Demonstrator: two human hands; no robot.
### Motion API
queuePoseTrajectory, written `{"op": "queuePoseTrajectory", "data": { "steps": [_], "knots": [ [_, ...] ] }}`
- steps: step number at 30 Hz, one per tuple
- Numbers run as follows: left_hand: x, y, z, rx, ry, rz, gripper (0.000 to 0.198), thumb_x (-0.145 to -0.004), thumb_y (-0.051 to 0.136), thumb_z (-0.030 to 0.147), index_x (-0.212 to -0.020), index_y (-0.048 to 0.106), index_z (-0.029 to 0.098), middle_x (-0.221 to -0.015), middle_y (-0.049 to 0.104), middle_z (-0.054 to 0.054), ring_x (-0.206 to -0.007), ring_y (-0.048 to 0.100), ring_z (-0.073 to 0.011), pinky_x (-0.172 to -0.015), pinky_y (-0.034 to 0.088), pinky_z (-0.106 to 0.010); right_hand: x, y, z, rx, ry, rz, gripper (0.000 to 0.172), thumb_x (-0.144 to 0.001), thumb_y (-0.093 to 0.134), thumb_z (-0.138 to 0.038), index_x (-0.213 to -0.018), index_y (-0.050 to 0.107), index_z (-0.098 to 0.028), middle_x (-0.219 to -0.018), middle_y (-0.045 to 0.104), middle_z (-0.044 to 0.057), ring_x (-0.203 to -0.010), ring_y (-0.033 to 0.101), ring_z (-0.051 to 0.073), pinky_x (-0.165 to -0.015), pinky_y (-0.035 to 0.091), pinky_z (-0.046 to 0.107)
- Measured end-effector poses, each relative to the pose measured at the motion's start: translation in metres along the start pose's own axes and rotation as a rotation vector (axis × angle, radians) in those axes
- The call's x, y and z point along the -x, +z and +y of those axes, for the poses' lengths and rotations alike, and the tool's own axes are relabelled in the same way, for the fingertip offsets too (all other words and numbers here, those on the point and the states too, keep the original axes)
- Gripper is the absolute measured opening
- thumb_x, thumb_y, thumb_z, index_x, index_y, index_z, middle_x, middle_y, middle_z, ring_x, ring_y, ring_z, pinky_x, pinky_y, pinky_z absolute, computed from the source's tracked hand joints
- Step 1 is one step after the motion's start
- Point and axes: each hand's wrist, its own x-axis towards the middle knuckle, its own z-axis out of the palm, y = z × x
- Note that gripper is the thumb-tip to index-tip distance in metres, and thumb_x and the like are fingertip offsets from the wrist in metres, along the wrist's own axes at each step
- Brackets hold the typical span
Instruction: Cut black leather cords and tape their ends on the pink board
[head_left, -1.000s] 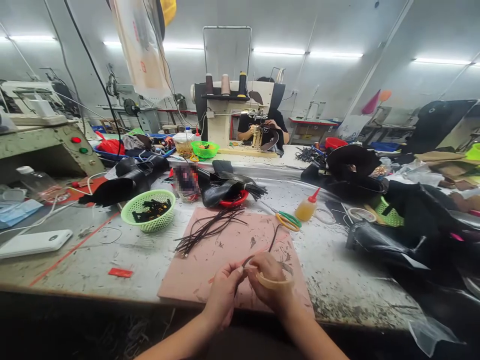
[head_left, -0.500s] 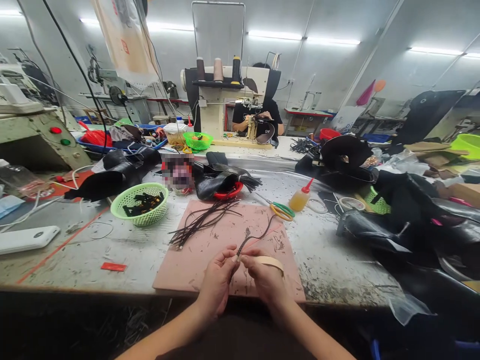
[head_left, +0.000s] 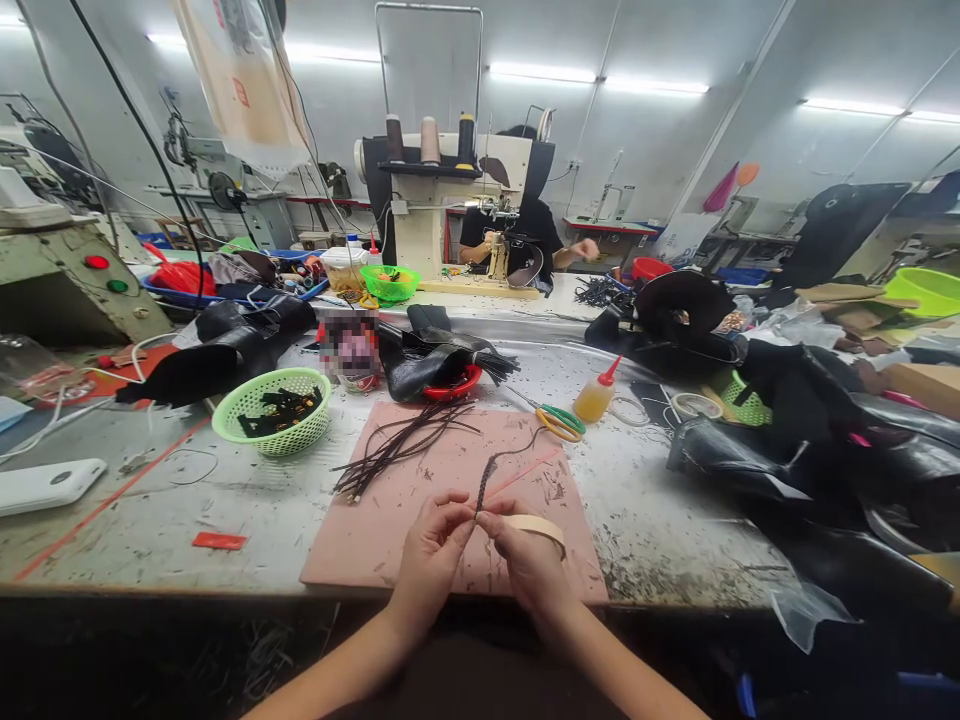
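Bench (head_left: 187, 500) scuffed grey; left hand (head_left: 431, 550), right hand (head_left: 529, 562) pinch cord (head_left: 484, 484) above pink mat (head_left: 382, 515).

left hand (head_left: 431, 550): bare, fingers slim, nails short and plain | right hand (head_left: 529, 560): bare, a wide beige flat band (head_left: 544, 524) looped around it | my two forearms (head_left: 341, 668): bare to the picture's edge

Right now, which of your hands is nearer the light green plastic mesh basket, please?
Left. The left hand sits right of the light green plastic mesh basket; the right hand is farther right. Both pinch a thin dark cord.
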Motion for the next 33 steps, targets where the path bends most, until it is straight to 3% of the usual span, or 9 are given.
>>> {"op": "queuePoseTrajectory", "data": {
  "steps": [5, 8, 12, 19, 21, 26, 29, 33],
  "knots": [
    [-0.001, -0.004, -0.001, -0.015, 0.027, -0.098, 0.005, -0.068, 0.062, 0.025, -0.067, 0.062, 0.019, -0.079, 0.055, -0.003, -0.079, 0.053, -0.0178, -0.069, 0.043, -0.026, 0.001, -0.004, 0.0, 0.131, -0.036, -0.051, 0.026, -0.049, 0.075, -0.033, -0.065, 0.062, -0.017, -0.059, 0.057, -0.002, -0.057, 0.049, 0.013, -0.055, 0.039, 0.025],
    [-0.001, -0.002, 0.001, 0.114, -0.102, -0.106, 0.012, -0.067, 0.064, 0.029, -0.064, 0.059, 0.018, -0.063, 0.052, 0.002, -0.062, 0.047, -0.0125, -0.062, 0.039, -0.023, 0.0, -0.007, -0.001, 0.216, -0.132, -0.093, 0.019, -0.055, 0.072, -0.033, -0.062, 0.062, -0.018, -0.064, 0.058, 0.0, -0.065, 0.051, 0.015, -0.062, 0.041, 0.026],
    [0.0, 0.0, 0.011, 0.396, -0.32, -0.141, 0.024, -0.057, 0.073, 0.031, -0.06, 0.055, 0.016, -0.053, 0.049, 0.005, -0.052, 0.043, -0.0079, -0.055, 0.035, -0.02, -0.003, -0.011, -0.006, 0.301, -0.267, -0.259, 0.015, -0.063, 0.067, -0.032, -0.062, 0.061, -0.018, -0.067, 0.056, 0.0, -0.068, 0.051, 0.015, -0.067, 0.041, 0.027],
    [0.0, 0.001, 0.01, 0.596, -0.495, -0.199, 0.031, -0.051, 0.079, 0.029, -0.059, 0.052, 0.015, -0.051, 0.051, 0.006, -0.044, 0.042, -0.0042, -0.048, 0.031, -0.018, -0.002, -0.012, -0.01, 0.265, -0.214, -0.409, 0.017, -0.068, 0.063, -0.036, -0.072, 0.062, -0.019, -0.073, 0.057, 0.001, -0.074, 0.054, 0.017, -0.069, 0.043, 0.028],
    [-0.001, 0.001, 0.008, 0.561, -0.484, -0.203, 0.03, -0.052, 0.078, 0.031, -0.06, 0.054, 0.015, -0.051, 0.051, 0.005, -0.045, 0.043, -0.0047, -0.049, 0.032, -0.018, -0.002, -0.012, -0.011, 0.271, -0.225, -0.416, 0.017, -0.069, 0.063, -0.035, -0.074, 0.06, -0.02, -0.07, 0.057, 0.0, -0.07, 0.054, 0.016, -0.066, 0.044, 0.028],
    [-0.003, -0.003, 0.012, 0.288, -0.303, -0.233, 0.028, -0.055, 0.075, 0.037, -0.06, 0.058, 0.015, -0.055, 0.058, 0.002, -0.056, 0.051, -0.0105, -0.058, 0.039, -0.022, 0.0, -0.012, -0.016, 0.406, -0.374, -0.39, 0.015, -0.073, 0.058, -0.032, -0.066, 0.056, -0.018, -0.07, 0.052, 0.001, -0.069, 0.051, 0.015, -0.066, 0.043, 0.027],
    [-0.003, -0.007, 0.013, 0.208, -0.282, -0.276, 0.029, -0.061, 0.07, 0.041, -0.061, 0.059, 0.014, -0.053, 0.058, 0.001, -0.054, 0.051, -0.011, -0.058, 0.039, -0.023, -0.001, -0.013, -0.019, 0.452, -0.405, -0.388, 0.017, -0.073, 0.059, -0.03, -0.063, 0.055, -0.018, -0.067, 0.05, 0.0, -0.068, 0.05, 0.015, -0.067, 0.042, 0.027],
    [-0.002, -0.007, 0.01, 0.349, -0.343, -0.368, 0.031, -0.061, 0.07, 0.043, -0.059, 0.057, 0.015, -0.047, 0.055, 0.002, -0.045, 0.048, -0.0086, -0.05, 0.036, -0.021, -0.006, -0.017, -0.023, 0.375, -0.404, -0.562, 0.013, -0.073, 0.061, -0.031, -0.07, 0.059, -0.019, -0.073, 0.049, 0.001, -0.072, 0.05, 0.014, -0.066, 0.042, 0.026]
  ]
}}
